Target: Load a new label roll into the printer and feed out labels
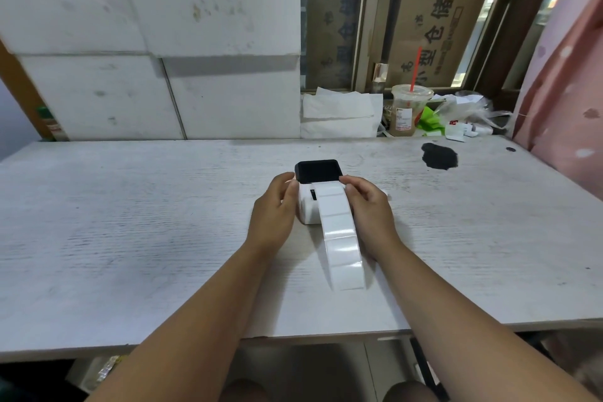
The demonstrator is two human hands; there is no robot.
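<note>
**Both hands on the label printer, strip of labels trailing out**

A small white label printer [308, 206] sits near the middle of the pale, scuffed bench [130, 206], its black lid [318, 170] at the far side. A strip of blank white labels [341, 235] comes out from under the lid, runs over the printer's top and front, and curves down toward the near edge of the bench, its free end lying between the two forearms.

The left hand [274, 210] is cupped against the printer's left side, fingers curled, thumb up by the lid's corner. The right hand [368, 209] is on the right side, fingers bent, fingertips touching the strip's edge just below the lid; whether it pinches the strip or only steadies the printer, I cannot tell.

At the bench's back edge stand folded white paper [339, 111], a plastic drink cup [408, 111] with a red straw [415, 68] and a crumpled plastic bag [470, 108]. A black stain [439, 156] marks the bench to the right.
</note>
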